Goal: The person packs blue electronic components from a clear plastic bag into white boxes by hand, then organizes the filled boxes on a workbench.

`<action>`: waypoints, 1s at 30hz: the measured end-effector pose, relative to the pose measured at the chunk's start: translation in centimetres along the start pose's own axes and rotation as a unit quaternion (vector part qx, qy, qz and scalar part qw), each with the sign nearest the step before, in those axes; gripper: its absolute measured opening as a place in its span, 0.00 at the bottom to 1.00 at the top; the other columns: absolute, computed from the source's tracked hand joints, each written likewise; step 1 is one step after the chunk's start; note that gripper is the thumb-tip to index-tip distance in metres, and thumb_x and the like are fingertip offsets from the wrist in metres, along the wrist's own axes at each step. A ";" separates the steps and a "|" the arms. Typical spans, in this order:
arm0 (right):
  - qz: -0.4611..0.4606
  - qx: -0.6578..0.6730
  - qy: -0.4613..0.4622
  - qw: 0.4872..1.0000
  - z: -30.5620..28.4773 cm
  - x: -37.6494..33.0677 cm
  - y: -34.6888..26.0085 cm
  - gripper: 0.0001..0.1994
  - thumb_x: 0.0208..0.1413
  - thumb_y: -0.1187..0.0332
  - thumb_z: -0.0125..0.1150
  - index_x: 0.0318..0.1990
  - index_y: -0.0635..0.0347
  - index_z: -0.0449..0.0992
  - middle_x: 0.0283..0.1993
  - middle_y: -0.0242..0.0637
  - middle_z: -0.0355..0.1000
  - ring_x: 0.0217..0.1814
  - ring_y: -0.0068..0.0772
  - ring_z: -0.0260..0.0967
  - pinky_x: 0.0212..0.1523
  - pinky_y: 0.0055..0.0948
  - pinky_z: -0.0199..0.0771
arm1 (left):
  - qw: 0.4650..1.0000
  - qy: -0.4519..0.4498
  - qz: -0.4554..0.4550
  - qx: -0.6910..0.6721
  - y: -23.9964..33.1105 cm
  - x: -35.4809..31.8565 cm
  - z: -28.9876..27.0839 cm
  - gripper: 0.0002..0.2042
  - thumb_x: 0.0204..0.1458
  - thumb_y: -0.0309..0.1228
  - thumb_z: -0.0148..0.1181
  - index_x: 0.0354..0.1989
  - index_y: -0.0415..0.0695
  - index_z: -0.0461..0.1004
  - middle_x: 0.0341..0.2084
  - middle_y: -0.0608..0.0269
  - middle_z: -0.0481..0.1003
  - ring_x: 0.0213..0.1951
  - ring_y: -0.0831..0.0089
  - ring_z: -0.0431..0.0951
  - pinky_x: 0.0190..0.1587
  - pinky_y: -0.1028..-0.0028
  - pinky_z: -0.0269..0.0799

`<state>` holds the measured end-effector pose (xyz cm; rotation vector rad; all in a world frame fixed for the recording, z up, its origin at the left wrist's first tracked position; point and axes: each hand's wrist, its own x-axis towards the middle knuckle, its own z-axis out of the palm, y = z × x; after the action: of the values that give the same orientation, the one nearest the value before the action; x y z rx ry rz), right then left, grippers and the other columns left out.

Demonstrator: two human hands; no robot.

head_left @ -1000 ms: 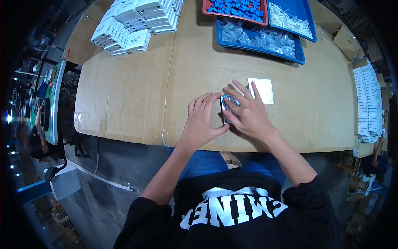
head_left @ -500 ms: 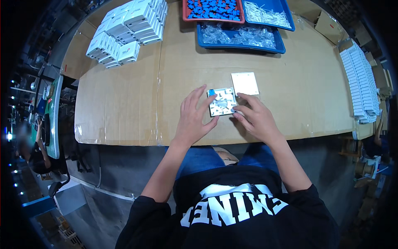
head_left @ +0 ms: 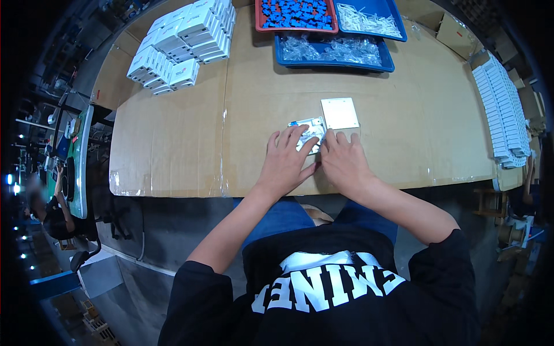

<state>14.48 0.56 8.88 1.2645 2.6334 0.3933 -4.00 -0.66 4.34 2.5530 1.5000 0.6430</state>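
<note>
Small clear packet with blue print [head_left: 307, 131] flat on the cardboard-covered tabletop [head_left: 173, 144], pinned under spread left hand [head_left: 287, 162] fingers, right hand [head_left: 344, 163] open-fingered touching its right edge, white square plate [head_left: 340, 113] just beyond, blue trays [head_left: 334, 60] farther off.

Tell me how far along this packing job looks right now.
Done, apparently: white boxes stacked at the table's far left. In hand: the left hand and right hand press on a small clear packet beside a white square card. Seemingly left: trays with blue parts and clear bags remain full, and flat white pieces wait at right.
</note>
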 end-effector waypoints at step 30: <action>0.002 0.332 0.135 0.934 6.4 1.5 12.0 0.22 0.54 0.54 0.71 0.50 0.62 0.81 0.59 0.47 0.75 0.65 0.51 0.70 0.65 0.45 0.70 | 0.942 0.159 -0.294 0.031 5.6 2.5 3.0 0.47 0.40 0.50 0.77 0.65 0.37 0.60 0.50 0.45 0.66 0.56 0.48 0.65 0.68 0.48 0.50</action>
<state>24.18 9.87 6.53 1.4664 3.1382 -0.4014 2.79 -0.95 4.10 1.9209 2.2726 0.9414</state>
